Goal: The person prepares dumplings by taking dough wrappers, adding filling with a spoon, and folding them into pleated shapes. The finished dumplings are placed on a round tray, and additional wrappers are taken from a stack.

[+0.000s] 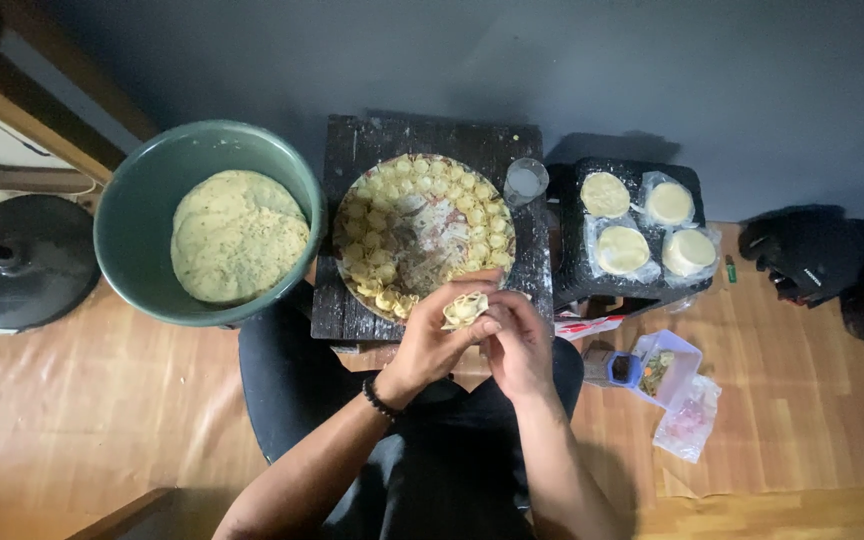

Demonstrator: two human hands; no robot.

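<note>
My left hand [432, 340] and my right hand [520, 340] meet over my lap, both pinching one small folded dumpling [464, 309] of pale dough. Just beyond them a round tray [424, 235] on a dark low table [382, 140] carries several finished dumplings set in a ring around its rim. A black bead bracelet sits on my left wrist.
A large green bowl [152, 175] of pale filling stands at the left. A dark stool [632, 175] at the right bears stacks of round wrappers [622, 248] in plastic. A small cup [526, 181] sits between. A plastic box [664, 368] and bags lie on the wooden floor.
</note>
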